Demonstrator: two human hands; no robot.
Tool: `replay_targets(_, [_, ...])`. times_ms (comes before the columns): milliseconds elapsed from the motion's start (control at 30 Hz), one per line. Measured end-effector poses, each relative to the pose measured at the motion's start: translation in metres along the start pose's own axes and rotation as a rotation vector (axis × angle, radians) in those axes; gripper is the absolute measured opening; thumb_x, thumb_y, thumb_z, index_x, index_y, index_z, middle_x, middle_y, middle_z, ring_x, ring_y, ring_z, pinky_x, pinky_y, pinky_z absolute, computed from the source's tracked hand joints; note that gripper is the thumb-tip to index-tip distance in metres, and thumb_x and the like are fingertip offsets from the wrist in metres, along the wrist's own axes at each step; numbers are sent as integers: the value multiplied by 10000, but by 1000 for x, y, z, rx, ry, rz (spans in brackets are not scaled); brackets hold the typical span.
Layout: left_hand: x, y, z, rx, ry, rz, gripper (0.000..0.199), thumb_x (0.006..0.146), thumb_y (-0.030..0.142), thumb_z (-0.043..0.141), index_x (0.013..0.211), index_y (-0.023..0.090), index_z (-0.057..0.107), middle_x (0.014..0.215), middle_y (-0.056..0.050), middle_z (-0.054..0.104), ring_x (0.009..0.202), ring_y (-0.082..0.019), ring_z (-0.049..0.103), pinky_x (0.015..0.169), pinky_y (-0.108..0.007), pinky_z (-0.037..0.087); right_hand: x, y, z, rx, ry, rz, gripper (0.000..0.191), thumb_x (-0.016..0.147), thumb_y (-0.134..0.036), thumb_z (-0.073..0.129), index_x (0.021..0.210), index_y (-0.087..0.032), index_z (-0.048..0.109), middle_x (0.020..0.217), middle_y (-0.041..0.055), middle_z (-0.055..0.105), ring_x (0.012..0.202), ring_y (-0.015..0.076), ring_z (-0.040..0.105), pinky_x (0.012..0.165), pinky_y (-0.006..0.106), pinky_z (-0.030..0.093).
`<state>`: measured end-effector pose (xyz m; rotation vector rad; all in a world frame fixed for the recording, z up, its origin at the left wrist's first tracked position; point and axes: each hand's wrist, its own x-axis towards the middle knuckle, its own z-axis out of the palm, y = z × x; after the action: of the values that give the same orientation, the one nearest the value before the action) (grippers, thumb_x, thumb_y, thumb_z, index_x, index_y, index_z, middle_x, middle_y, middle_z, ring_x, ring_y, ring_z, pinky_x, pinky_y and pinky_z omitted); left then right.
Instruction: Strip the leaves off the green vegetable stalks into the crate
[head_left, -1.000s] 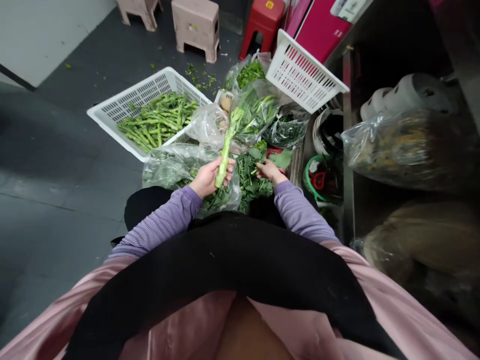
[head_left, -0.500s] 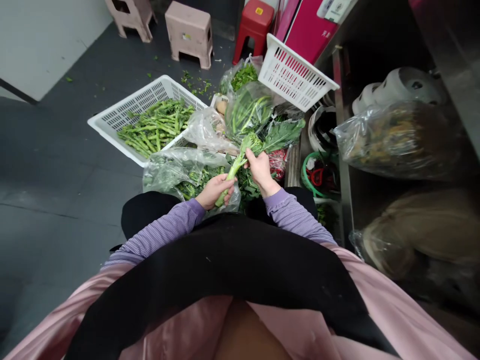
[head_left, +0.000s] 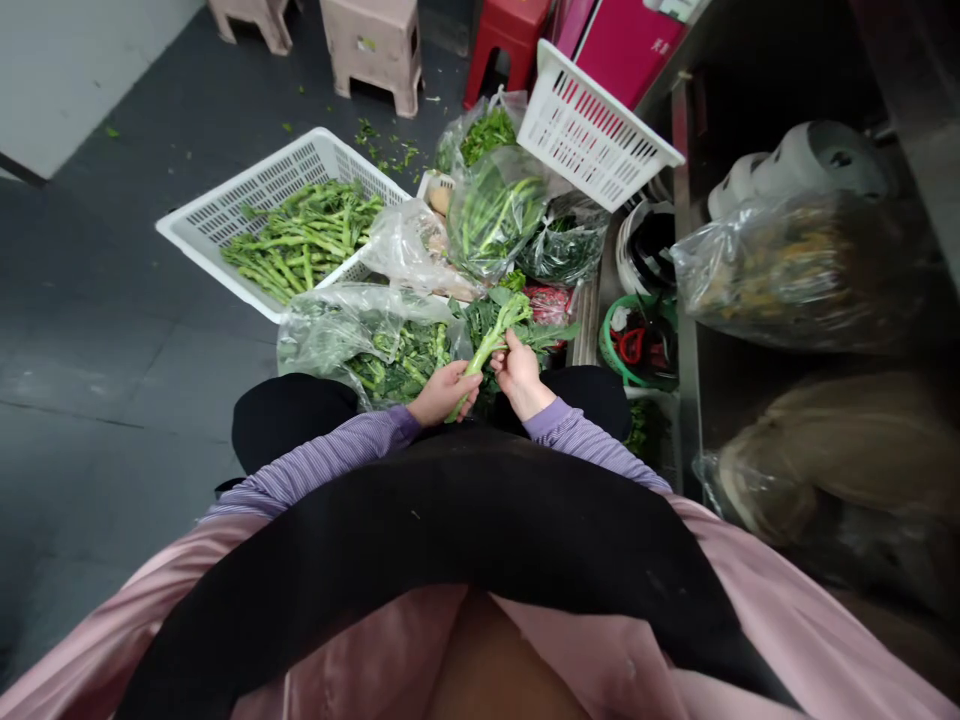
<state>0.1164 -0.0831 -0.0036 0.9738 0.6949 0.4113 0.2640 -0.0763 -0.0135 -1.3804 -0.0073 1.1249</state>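
Note:
A pale green broccolini stalk [head_left: 491, 338] slants up and away in front of my lap, its budded head at the far end. My left hand [head_left: 447, 392] is closed around its thick lower end. Against its upper side, my right hand [head_left: 519, 378] has curled fingers, with a dark green leaf [head_left: 551, 337] spreading out beyond them. Exactly where that leaf joins the stalk is hidden. Just beyond my hands lies a clear plastic bag [head_left: 330, 325] of leafy greens [head_left: 405, 358]. Farther left, a white slotted basket [head_left: 217, 225] holds a pile of trimmed stalks [head_left: 304, 240].
Bagged greens [head_left: 499, 215] and a tilted white basket [head_left: 592, 135] stand ahead. At the right are a green-rimmed basket [head_left: 609, 350] and a shelf post [head_left: 690, 300], with a bulky bag [head_left: 795, 270] behind it. Pink [head_left: 373, 45] and red [head_left: 508, 45] stools stand at the back.
My right hand has slid down the stalk toward my left hand, and the leaf has come down with it. The view has tilted slightly, so the surroundings sit higher.

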Motion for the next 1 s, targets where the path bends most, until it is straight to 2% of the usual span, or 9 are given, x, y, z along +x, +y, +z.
replay_targets(133, [3, 0, 6, 109, 99, -9, 268, 780, 373, 651, 741, 182, 468, 515, 36, 517, 322, -79, 436, 325, -191, 318, -17, 11, -12, -241, 27, -272, 352, 835, -437, 544, 603, -202, 422, 442, -67, 444, 351, 58, 384, 349, 190, 290])
replay_targets(267, [10, 0, 0, 195, 387, 19, 201, 792, 273, 618, 742, 199, 438, 481, 63, 462, 335, -78, 396, 359, -184, 283, -28, 16, -22, -549, -79, -389, 356, 825, -476, 525, 620, -185, 542, 402, -51, 464, 379, 90, 471, 422, 206, 384])
replay_targets(333, [11, -1, -5, 271, 473, 88, 189, 761, 247, 641, 759, 198, 458, 513, 62, 460, 403, -82, 413, 408, -179, 292, -24, 10, -20, -511, -115, -374, 337, 819, -485, 521, 689, -179, 574, 446, -49, 507, 383, 84, 479, 428, 202, 406])
replay_targets(467, [4, -2, -9, 505, 536, 220, 244, 669, 226, 713, 853, 206, 553, 646, 27, 509, 603, -120, 490, 534, -182, 335, -10, -9, -4, -361, -240, -318, 325, 775, -483, 574, 856, -170, 600, 638, -37, 592, 387, 50, 445, 375, 190, 388])
replay_targets(567, [0, 0, -7, 533, 549, 219, 314, 649, 228, 729, 921, 226, 572, 696, 10, 535, 673, -148, 531, 561, -189, 349, -8, -14, 5, -393, -216, -400, 286, 781, -464, 581, 794, -179, 581, 572, -50, 532, 408, 63, 437, 388, 196, 389])
replay_targets(667, [-2, 3, -2, 422, 494, 195, 275, 669, 237, 720, 889, 214, 556, 670, 18, 530, 599, -123, 522, 517, -182, 354, -11, -10, 2, -549, -106, -611, 279, 798, -425, 577, 655, -185, 561, 569, -13, 542, 552, 115, 546, 549, 243, 487])
replay_targets(800, [-4, 8, 8, 95, 230, 33, 235, 753, 336, 669, 805, 192, 490, 535, 52, 473, 365, -77, 412, 370, -183, 305, -13, -4, -13, -708, -147, -860, 212, 783, -376, 601, 663, -200, 598, 712, 39, 624, 770, 178, 611, 804, 341, 508])
replay_targets(900, [-6, 16, 8, -165, 69, -78, 268, 765, 374, 666, 800, 176, 489, 542, 43, 481, 331, -69, 399, 314, -176, 281, -10, -3, -18, -649, -136, -796, 201, 780, -372, 610, 679, -199, 590, 710, 41, 625, 745, 171, 615, 756, 330, 528])
replay_targets(1000, [-6, 27, 0, -467, 7, -144, 232, 824, 373, 603, 868, 161, 520, 540, 63, 427, 313, -35, 332, 294, -149, 238, 8, -11, -21, -378, -16, -535, 229, 830, -370, 563, 691, -192, 524, 611, -5, 571, 500, 96, 530, 481, 227, 482])
